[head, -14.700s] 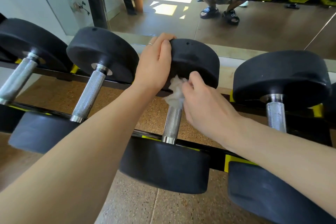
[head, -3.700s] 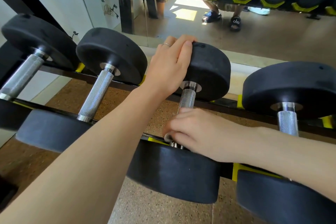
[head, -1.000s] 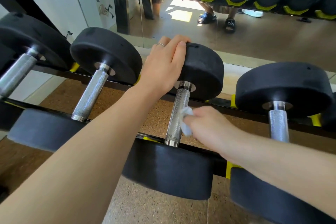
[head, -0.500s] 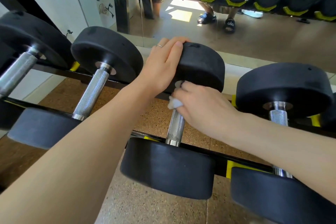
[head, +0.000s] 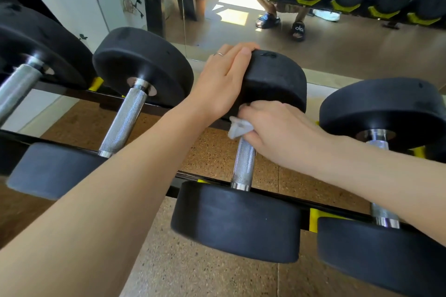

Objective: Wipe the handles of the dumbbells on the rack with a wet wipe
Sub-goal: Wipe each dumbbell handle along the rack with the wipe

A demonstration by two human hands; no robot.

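1. Our left hand (head: 222,82) lies over the far black rubber head (head: 277,79) of the centre dumbbell, fingers curled round its rim.
2. Our right hand (head: 277,137) grips a crumpled white wet wipe (head: 239,129) round the top of the knurled steel handle (head: 243,164), centre frame, just below that head.

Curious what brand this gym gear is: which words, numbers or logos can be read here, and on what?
"olo", roughly: on the strap of the sandal seen in the mirror.
Logo on the other sandal: too blurred to read.
Raised mark on top of the dumbbell head: unreadable.
No weight numbers are legible.
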